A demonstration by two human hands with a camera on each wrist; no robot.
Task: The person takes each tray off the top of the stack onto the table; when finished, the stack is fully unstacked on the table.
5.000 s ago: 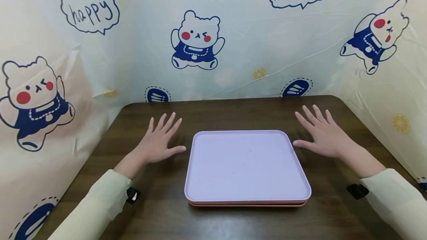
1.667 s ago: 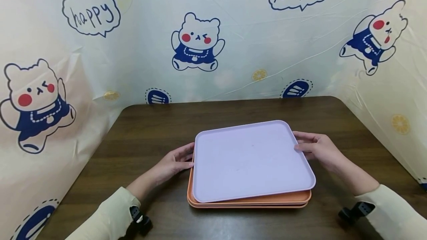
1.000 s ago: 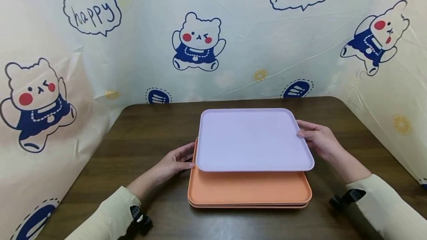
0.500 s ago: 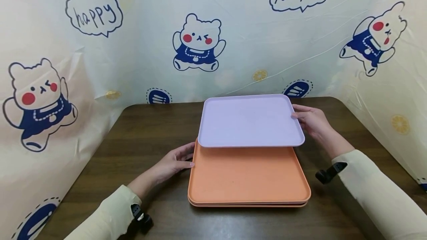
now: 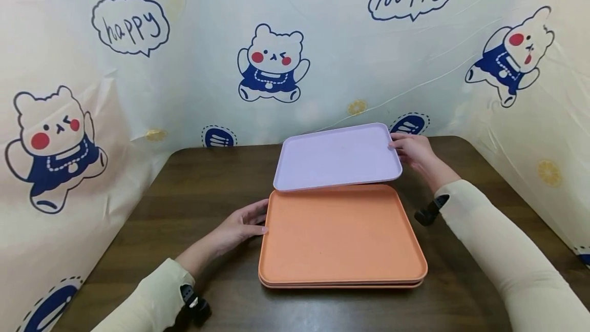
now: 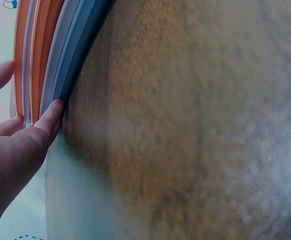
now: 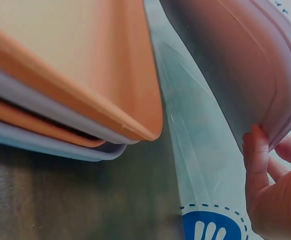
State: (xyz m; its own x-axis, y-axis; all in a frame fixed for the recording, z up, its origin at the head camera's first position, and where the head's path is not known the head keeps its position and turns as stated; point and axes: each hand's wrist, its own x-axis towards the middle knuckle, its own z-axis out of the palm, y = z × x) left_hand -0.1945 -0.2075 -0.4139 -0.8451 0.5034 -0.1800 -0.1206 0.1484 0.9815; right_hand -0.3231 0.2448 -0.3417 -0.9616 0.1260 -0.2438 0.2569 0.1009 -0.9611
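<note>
With the right grip (image 5: 412, 151), pinches the lavender tray (image 5: 338, 155) by its right edge, now lifted, tilted and shifted back from its place atop the stack (image 5: 341, 285). Leaves the orange tray (image 5: 341, 240) almost wholly uncovered as new top layer. Cannot tell about contact at the lavender tray's near left corner. Touches the stack's left edge with the left grip (image 5: 240, 227), fingers not wrapped round, probably steadying it on the desk (image 5: 198, 183). Seems nearly done separating, setting down not yet done.

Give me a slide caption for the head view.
Right hand holds a lavender tray behind an orange-topped tray stack, left hand at the stack's side.
</note>
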